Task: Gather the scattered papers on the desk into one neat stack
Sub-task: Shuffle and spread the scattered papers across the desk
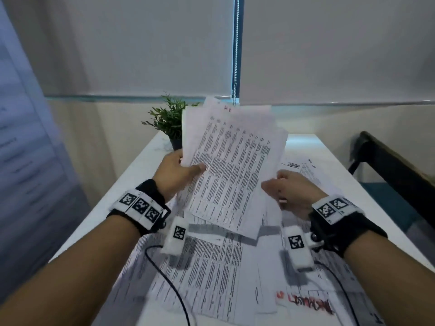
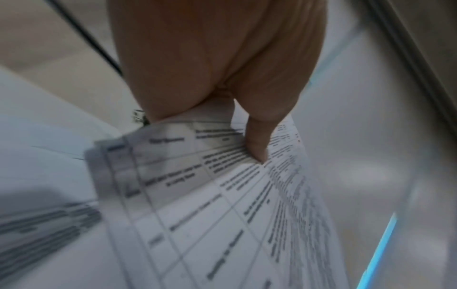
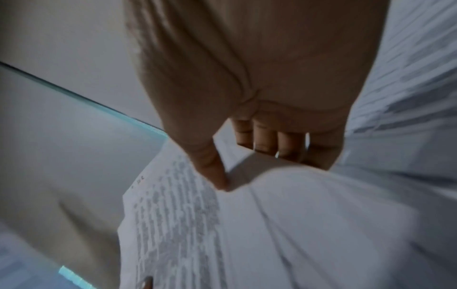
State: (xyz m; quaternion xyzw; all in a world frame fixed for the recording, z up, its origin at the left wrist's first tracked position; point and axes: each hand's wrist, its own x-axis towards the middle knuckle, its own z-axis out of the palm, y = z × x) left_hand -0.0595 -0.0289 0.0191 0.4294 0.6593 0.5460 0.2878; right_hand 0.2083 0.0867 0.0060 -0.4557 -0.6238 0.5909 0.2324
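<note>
Left hand grips the sheaf, raised over the tabletop at 12 o'clock; right hand pinches its right edge. Loose sheets still lie at 6. Best to tap edges square before adding more. Sheet count unreadable; wrist views blurred.

Print on the held sheaf of papers is too blurred to read; the left hand hides its fingers behind it, only the thumb showing. The sheaf covers part of the potted plant, and loose papers run past the bottom edge
</note>
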